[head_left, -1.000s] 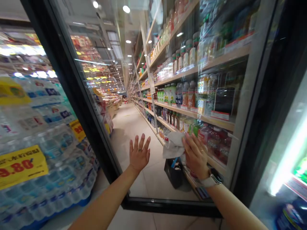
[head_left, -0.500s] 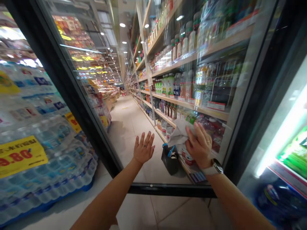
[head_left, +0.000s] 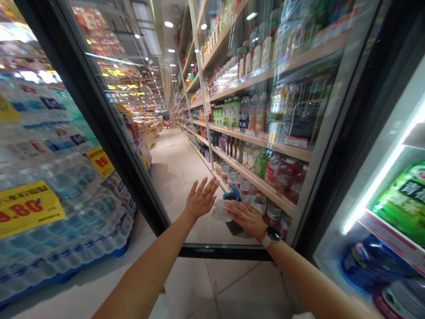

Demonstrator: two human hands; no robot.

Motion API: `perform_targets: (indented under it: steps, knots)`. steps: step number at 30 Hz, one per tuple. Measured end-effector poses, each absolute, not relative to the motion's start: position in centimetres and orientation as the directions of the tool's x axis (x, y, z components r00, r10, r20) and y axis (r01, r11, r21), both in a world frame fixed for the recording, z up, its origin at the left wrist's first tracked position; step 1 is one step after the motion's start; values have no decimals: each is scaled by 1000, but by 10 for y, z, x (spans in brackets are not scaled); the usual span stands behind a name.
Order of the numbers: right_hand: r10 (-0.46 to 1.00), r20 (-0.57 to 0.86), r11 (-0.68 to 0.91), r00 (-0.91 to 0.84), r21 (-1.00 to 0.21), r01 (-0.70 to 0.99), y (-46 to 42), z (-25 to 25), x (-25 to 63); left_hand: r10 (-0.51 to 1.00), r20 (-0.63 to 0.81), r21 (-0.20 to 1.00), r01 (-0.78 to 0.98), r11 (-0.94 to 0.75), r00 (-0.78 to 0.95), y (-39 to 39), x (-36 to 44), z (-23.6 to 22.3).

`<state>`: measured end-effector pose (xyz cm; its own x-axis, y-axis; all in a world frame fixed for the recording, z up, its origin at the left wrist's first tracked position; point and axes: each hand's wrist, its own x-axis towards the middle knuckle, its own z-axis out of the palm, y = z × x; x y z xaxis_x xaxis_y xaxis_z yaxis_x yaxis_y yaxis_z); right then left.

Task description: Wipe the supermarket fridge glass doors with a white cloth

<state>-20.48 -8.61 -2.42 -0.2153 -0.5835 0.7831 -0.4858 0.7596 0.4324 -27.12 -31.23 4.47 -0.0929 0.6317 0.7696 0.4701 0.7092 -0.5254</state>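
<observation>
The person's left hand [head_left: 200, 199] is raised, empty and palm forward, with its fingers [head_left: 205, 188] spread wide, just beside the glass door [head_left: 186, 133] of a drinks fridge. The right hand [head_left: 244, 219], with a smartwatch [head_left: 273, 235] on its wrist, lies lower and nearer the door's edge. Its fingers [head_left: 236, 212] are narrow, held close together and stretched out flat over a crumpled white cloth [head_left: 221, 211], pressing it against the glass. The two hands are near each other, not touching. Seen through the glass, a black caddy [head_left: 234, 227] stands on the tiled floor [head_left: 175, 177] just below the cloth, with a blue handle [head_left: 233, 193] sticking up from it. The door has a dark frame, and its bottom rail [head_left: 226, 251] runs just below the hands. Behind the glass, wooden shelves [head_left: 255, 175] carry rows of bottled drinks, and the aisle runs far back beneath ceiling lights. To the left stand stacked packs of bottled water [head_left: 63, 190] with a yellow price sign [head_left: 28, 208]. To the right, a lit fridge shelf [head_left: 392, 239] holds green packets and blue bottles.
</observation>
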Motion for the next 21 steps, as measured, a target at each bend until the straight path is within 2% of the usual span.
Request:
perform_targets:
  steps: [3, 6, 8, 11, 14, 16, 18, 21]
  knots:
    - [-451, 869, 850, -204, 348, -396, -73, 3, -206, 627, 776, -537, 446, 716, -70, -311, -271, 46]
    - [-152, 984, 960, -93, 125, -250, -54, 38, -207, 630, 773, -548, 425, 721, -72, -311, -271, 46]
    - [29, 1000, 978, -5, -29, -205, -42, 54, -208, 628, 774, -547, 421, 724, -74, -311, -270, 46]
    - [118, 992, 968, 37, -106, -228, -40, 54, -210, 631, 772, -546, 426, 721, -79, -311, -270, 45]
    - [-3, 998, 959, -62, -15, -282, -59, 27, -211, 636, 765, -542, 436, 719, -97, -312, -270, 44]
    - [-196, 967, 921, -164, 124, -370, -77, 0, -210, 634, 768, -542, 437, 718, -90, -312, -271, 44]
    - [-436, 875, 823, -209, 295, -485, -92, -25, -209, 631, 773, -547, 433, 717, -70, -311, -271, 45]
    - [-595, 778, 718, -199, 405, -566, -103, -46, -208, 627, 777, -549, 425, 720, -58, -310, -270, 45]
